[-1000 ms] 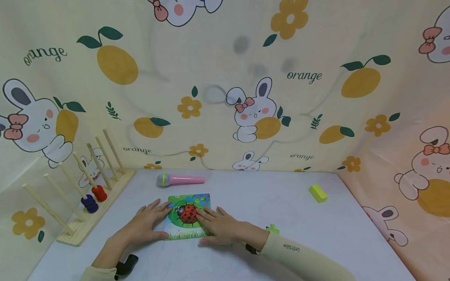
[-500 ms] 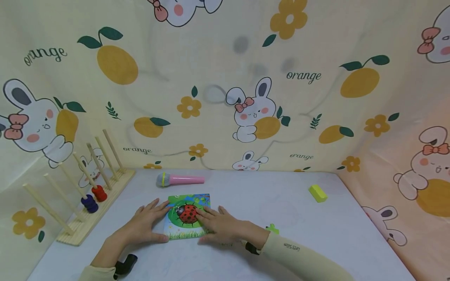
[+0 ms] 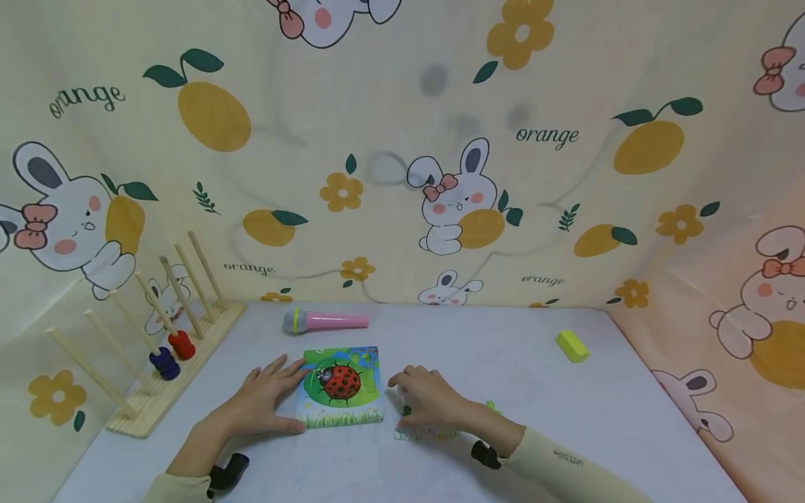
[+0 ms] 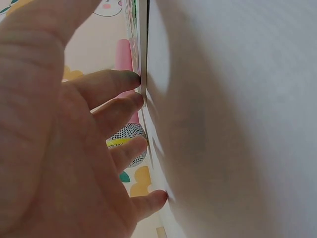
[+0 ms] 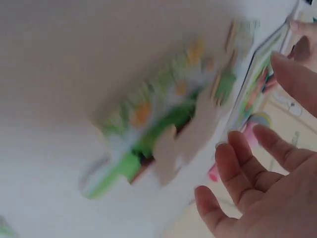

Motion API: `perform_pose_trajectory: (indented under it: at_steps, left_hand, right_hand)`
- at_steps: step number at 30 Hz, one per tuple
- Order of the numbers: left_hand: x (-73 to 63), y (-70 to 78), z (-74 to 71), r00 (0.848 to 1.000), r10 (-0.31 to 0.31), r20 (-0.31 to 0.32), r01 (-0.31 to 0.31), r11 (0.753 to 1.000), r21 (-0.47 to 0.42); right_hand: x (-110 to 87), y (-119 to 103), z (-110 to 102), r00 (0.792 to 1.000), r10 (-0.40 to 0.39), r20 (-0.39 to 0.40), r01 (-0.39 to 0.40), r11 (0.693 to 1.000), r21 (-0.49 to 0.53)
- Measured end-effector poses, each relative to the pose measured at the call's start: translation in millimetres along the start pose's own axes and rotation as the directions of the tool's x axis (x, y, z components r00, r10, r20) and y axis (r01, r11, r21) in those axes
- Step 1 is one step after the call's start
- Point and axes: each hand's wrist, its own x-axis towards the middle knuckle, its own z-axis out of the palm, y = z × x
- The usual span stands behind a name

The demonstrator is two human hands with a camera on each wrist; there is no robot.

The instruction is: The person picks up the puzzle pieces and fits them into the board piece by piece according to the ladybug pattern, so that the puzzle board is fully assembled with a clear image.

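A square ladybug picture puzzle (image 3: 339, 384) lies flat on the table. My left hand (image 3: 267, 398) rests at its left side, fingers spread and the thumb by the lower left corner. The left wrist view shows two fingertips (image 4: 133, 79) right at the puzzle's thin edge. To the right of the puzzle my right hand (image 3: 434, 399) hovers over loose puzzle pieces (image 3: 411, 434), partly covering them. In the right wrist view its fingers (image 5: 233, 171) are loosely bent with nothing between them, and the blurred green and floral pieces (image 5: 141, 116) lie beyond.
A pink toy microphone (image 3: 336, 321) lies behind the puzzle. On the left stands a wooden peg rack (image 3: 141, 405) with blue rings (image 3: 165, 363) and red rings (image 3: 182, 345) on two pegs. A yellow block (image 3: 572, 346) sits at the back right. Patterned cloth (image 3: 377, 230) encloses the table.
My right hand has come off the puzzle and moved right, over the loose pieces. The whole ladybug now shows. My left hand has stayed at the puzzle's left side.
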Motion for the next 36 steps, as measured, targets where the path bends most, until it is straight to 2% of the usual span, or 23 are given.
perform_pose_trajectory:
  at_steps: [9, 16, 22, 28, 36]
  left_hand:
    - [-1.8, 2.6, -2.5, 1.000, 0.002, -0.001, -0.002, 1.000, -0.010]
    - [-1.1, 0.5, -2.3, 1.000, 0.001, 0.003, -0.001, 1.000, -0.015]
    - [-0.2, -1.2, -0.3, 1.000, -0.006, 0.005, 0.006, 1.000, -0.018]
    - [0.2, -0.8, -0.4, 1.000, -0.005, 0.004, 0.005, 1.000, -0.017]
    - [0.6, -0.6, -0.5, 1.000, -0.013, 0.005, 0.013, 1.000, -0.016]
  right_hand:
    - [-14.5, -4.3, 10.5, 0.998, 0.048, -0.031, -0.048, 0.999, -0.001]
    - [-17.0, -4.3, 15.8, 0.995, 0.096, -0.035, -0.097, 0.995, -0.036]
    - [-17.6, -5.6, 13.7, 0.994, 0.102, -0.048, -0.103, 0.995, -0.016]
    - [-17.3, -6.3, 13.9, 0.993, 0.103, -0.060, -0.101, 0.994, 0.050]
    - [-15.9, -4.6, 12.5, 0.994, 0.104, -0.028, -0.100, 0.985, 0.138]
